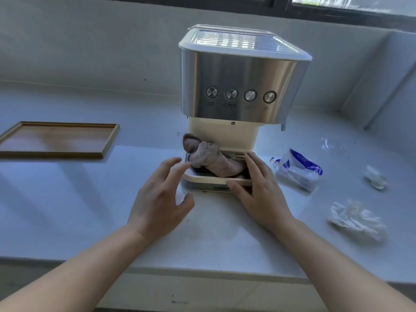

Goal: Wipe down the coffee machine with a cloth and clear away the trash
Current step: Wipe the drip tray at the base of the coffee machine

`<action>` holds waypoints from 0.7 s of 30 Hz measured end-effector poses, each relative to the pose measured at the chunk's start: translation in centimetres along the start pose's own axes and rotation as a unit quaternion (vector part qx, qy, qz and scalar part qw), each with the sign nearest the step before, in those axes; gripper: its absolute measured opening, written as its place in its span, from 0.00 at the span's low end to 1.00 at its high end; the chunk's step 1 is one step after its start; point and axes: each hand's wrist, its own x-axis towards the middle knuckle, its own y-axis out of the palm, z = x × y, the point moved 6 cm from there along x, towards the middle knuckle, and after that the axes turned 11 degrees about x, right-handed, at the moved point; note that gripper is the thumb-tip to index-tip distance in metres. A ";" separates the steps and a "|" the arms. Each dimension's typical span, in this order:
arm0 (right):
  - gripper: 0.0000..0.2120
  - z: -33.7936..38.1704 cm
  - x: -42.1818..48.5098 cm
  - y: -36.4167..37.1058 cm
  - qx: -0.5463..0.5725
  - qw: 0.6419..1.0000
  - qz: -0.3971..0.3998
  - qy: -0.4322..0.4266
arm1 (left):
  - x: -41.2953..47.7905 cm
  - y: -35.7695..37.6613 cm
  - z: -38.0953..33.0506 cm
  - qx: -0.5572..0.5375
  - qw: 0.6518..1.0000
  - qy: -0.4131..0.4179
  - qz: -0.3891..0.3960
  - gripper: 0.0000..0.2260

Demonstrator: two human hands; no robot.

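**Grab the cloth off the drip tray, then wipe**

Desk (67, 188): carries everything; wooden tray (56, 140) well left of the left fingers, not needed now.

Coffee machine (243, 86): straight ahead, its base between both hands. Best guess: wipe top down, steel front and buttons first, drip tray last.

Trash: blue-and-white wrapper (299, 170) just right of the right fingers; crumpled tissues (358, 219) and (376, 177) further right, clear plastic scrap (331, 145) behind. Leave until wiping is done.

Cloth (211, 161): bunched on the drip tray, between the two sets of fingers.

Right hand (263, 192): fingers flat on the tray's right edge, thumb along its front lip, gripping nothing. Use it to steady the machine.

Left hand (162, 197): fingers spread wide, empty, tips just short of the cloth. Pinch the whole bunch, not a corner.
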 end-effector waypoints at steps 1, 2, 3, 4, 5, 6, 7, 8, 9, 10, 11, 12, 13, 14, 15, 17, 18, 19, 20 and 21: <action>0.42 -0.2 -0.2 -0.2 0.017 1.000 -0.018 0.002 | 0.7 -0.3 -0.6 0.008 0.999 0.008 -0.030 0.25; 0.44 -0.4 -0.2 -0.4 0.038 0.999 -0.038 0.007 | 1.7 -0.5 -1.5 0.013 0.998 0.011 -0.052 0.24; 0.44 -0.6 -0.1 -0.7 0.058 0.997 -0.056 0.015 | 3.0 -0.2 -2.3 0.008 0.999 0.000 -0.052 0.23; 0.42 -0.8 0.0 -0.9 0.072 0.995 -0.070 0.026 | 4.5 0.4 -3.0 -0.001 0.999 -0.026 -0.028 0.23; 0.40 -1.0 0.0 -1.1 0.077 0.993 -0.079 0.035 | 5.9 1.3 -3.5 -0.006 0.998 -0.058 0.015 0.24; 0.37 -1.1 0.1 -1.3 0.075 0.993 -0.086 0.038 | 7.1 2.2 -4.0 0.006 0.995 -0.077 0.058 0.26; 0.35 -1.1 0.1 -1.4 0.071 0.993 -0.089 0.038 | 7.9 3.0 -4.5 0.037 0.993 -0.073 0.084 0.27; 0.33 -0.9 0.1 -1.4 0.068 0.993 -0.088 0.036 | 8.4 3.6 -4.8 0.072 0.992 -0.059 0.089 0.26; 0.33 -0.9 0.1 -1.5 0.067 0.993 -0.086 0.033 | 8.6 3.7 -5.0 0.090 0.992 -0.045 0.076 0.22; 0.33 -0.9 0.2 -1.5 0.067 0.994 -0.085 0.033 | 8.6 3.6 -4.7 0.086 0.994 -0.040 0.057 0.18; 0.33 -1.0 0.2 -1.5 0.066 0.994 -0.084 0.036 | 8.5 3.5 -4.1 0.067 0.996 -0.044 0.043 0.14; 0.33 -1.1 0.2 -1.5 0.065 0.994 -0.084 0.036 | 8.2 3.3 -3.2 0.044 0.997 -0.050 0.031 0.11; 0.33 -1.2 0.2 -1.4 0.065 0.994 -0.084 0.034 | 7.8 3.1 -2.1 0.023 0.998 -0.057 0.019 0.09; 0.33 -1.2 0.2 -1.4 0.068 0.993 -0.086 0.031 | 7.4 2.9 -0.9 0.003 0.998 -0.064 0.009 0.08; 0.32 -1.3 0.2 -1.4 0.072 0.993 -0.089 0.028 | 7.1 2.6 0.4 -0.022 0.997 -0.077 0.000 0.08; 0.32 -1.4 0.2 -1.3 0.072 0.993 -0.093 0.027 | 6.7 2.5 2.3 -0.093 0.988 -0.123 -0.005 0.09; 0.32 -1.5 0.2 -1.2 0.069 0.993 -0.094 0.029 | 6.8 2.5 2.5 -0.123 0.982 -0.146 0.000 0.11; 0.33 -1.6 0.2 -1.2 0.066 0.993 -0.094 0.030 | 7.0 2.7 2.5 -0.148 0.975 -0.167 0.006 0.12; 0.33 -1.6 0.3 -1.2 0.063 0.993 -0.093 0.030 | 7.0 2.8 2.3 -0.175 0.966 -0.188 0.010 0.13; 0.32 -1.5 0.3 -1.2 0.061 0.994 -0.091 0.029 | 7.0 2.7 2.1 -0.204 0.956 -0.209 0.010 0.12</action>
